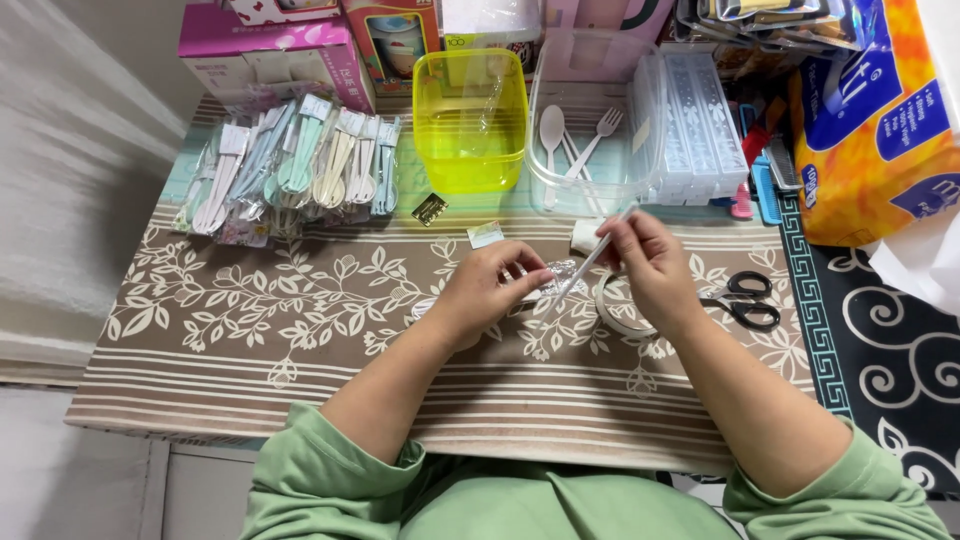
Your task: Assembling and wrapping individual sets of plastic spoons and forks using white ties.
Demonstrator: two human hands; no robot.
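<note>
Patterned tablecloth [300, 300]; right hand [650, 265] pinches white utensil [598, 250], long axis diagonal; left hand [490, 290] grips, seemingly, clear wrapper [555, 275].

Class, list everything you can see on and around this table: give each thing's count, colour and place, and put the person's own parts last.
table: one, brown-and-cream leaf cloth, centre
packed cutlery sets: a pile, pastel, far left
yellow box: one, clear yellow, far centre
clear box: one, holds a loose white spoon and fork, right of the yellow box
cartons: several, pink and red, far edge
tape roll: one, pale, under the right hand
scissors: one pair, black, right
tissue pack: one, orange and blue, far right
clear wrapper: one, shiny, held by the left hand
white utensil: one, held by the right hand
left hand: one, centre
right hand: one, centre right
</note>
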